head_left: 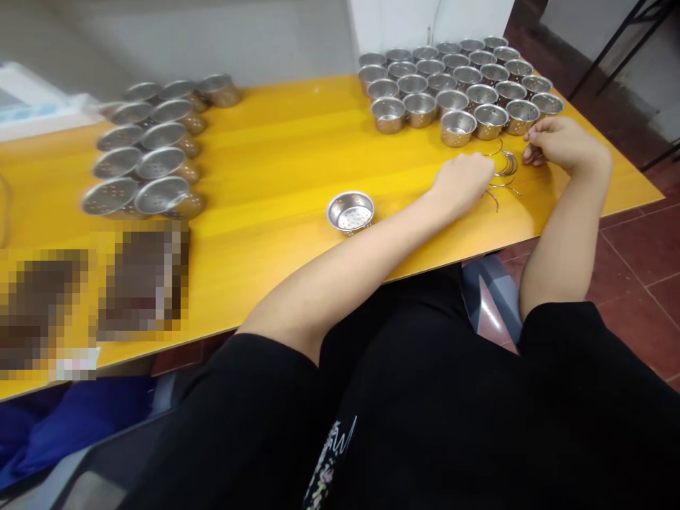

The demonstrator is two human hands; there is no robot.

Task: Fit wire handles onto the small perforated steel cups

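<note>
My left hand (463, 183) reaches across the table, closed, with its back toward me. Its fingertips are hidden beside a small heap of thin curved metal wires (508, 164), so what it grips, if anything, does not show. On the far side of the wires, my right hand (566, 145) hovers with curled fingers pinched together; anything between them is too small to make out. Near my left forearm stands a perforated metal cup (350, 211), upright and apart from the others. Just behind both hands is the front of a block of similar metal cups (490, 120).
Another group of perforated cups (164, 163) stands at the table's left. Two blurred dark objects (141, 280) lie near the left front edge. The yellow table (270, 156) meets a wall behind; its right edge drops to a red tiled floor (637, 248).
</note>
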